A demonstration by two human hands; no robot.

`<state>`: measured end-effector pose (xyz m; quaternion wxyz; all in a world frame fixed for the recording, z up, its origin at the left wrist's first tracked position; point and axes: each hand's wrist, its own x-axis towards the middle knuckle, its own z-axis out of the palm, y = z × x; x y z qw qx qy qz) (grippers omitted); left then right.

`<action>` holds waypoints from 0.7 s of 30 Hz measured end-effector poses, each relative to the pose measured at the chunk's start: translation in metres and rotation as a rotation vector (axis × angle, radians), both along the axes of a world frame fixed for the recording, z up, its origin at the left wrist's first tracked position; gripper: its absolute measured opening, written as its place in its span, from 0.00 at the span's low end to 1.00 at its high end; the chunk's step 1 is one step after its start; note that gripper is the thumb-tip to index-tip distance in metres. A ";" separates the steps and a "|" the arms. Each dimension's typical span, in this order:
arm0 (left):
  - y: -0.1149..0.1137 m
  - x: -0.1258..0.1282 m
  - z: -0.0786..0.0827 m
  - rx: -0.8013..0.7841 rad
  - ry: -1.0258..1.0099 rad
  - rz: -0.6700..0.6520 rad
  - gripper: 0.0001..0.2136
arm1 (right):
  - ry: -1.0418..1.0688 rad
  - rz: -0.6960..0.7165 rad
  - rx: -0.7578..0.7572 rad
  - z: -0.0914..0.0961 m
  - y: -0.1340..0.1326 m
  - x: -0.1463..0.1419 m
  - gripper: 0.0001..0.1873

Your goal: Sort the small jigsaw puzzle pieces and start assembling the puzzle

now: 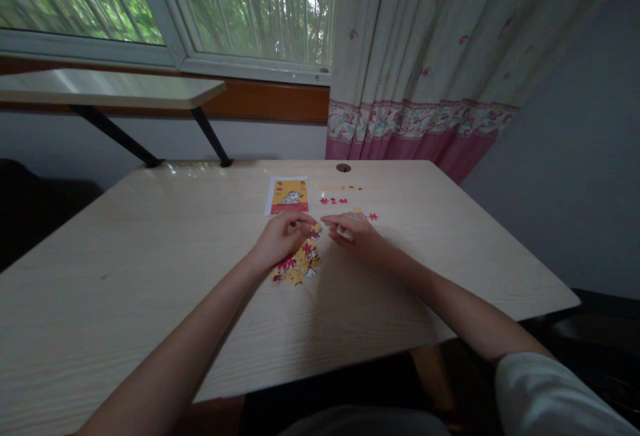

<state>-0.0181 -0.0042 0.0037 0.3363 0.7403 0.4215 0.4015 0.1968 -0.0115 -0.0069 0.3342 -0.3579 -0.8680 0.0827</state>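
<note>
A loose heap of jigsaw puzzle pieces point(300, 264), yellow, red and white, lies on the table in front of me. My left hand point(285, 235) is over the heap's far side, thumb and index finger closed at a yellow puzzle piece point(315, 228). Just to the right is my right hand point(356, 231), its index finger stretched toward the left fingertips and the others bent, with a gap between them. No piece shows in it. A yellow piece point(358, 210) lies partly behind that hand, and a red piece point(373, 217) is to its right.
Beyond my hands lies a picture sheet point(289, 196) of a white animal on yellow and red. Right of it are a row of red pieces point(333, 201) and a row of yellow ones point(341, 188). A raised shelf point(115, 87) stands at the back left of the table point(165, 256).
</note>
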 end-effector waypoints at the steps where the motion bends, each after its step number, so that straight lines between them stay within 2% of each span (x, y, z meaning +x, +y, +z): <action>1: -0.001 0.003 -0.002 -0.056 -0.074 -0.028 0.07 | -0.002 0.002 0.011 0.001 -0.001 -0.001 0.16; 4: -0.002 0.008 -0.008 -0.189 -0.282 -0.049 0.14 | -0.024 0.020 0.038 0.001 -0.002 -0.002 0.13; 8: -0.004 0.010 -0.006 -0.300 -0.416 -0.057 0.16 | -0.042 0.019 0.048 0.000 -0.004 -0.005 0.10; 14: -0.009 0.012 0.002 -0.428 -0.460 -0.065 0.19 | -0.026 -0.017 0.064 0.001 -0.006 -0.009 0.11; 21: -0.012 0.013 0.007 -0.455 -0.448 -0.004 0.19 | -0.061 -0.004 0.053 0.005 -0.009 -0.009 0.12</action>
